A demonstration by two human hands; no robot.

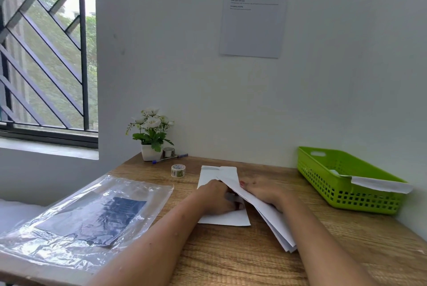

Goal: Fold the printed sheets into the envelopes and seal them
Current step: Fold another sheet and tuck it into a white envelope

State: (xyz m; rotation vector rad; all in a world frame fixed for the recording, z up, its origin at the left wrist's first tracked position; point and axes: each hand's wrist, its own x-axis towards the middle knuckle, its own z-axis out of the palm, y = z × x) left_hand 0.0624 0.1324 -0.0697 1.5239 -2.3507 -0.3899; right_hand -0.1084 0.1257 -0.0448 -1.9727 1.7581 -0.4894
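Note:
A white envelope (225, 217) lies flat on the wooden desk (231, 258) in the middle, its flap end toward the wall. My left hand (216, 196) rests on it, fingers curled at the envelope's opening. A folded bundle of white printed sheets (270, 218) slants from the envelope toward the near right. My right hand (263, 191) grips this bundle from the right side, thumb on top. The bundle's far end meets the envelope between my two hands; how far it is inside is hidden.
A green plastic basket (323, 177) holding a white envelope (381, 185) stands at the right. A clear plastic sleeve (80, 214) with dark paper lies at the left. A tape roll (178, 170), a pen (169, 158), a second roll and a potted flower (151, 138) stand at the back.

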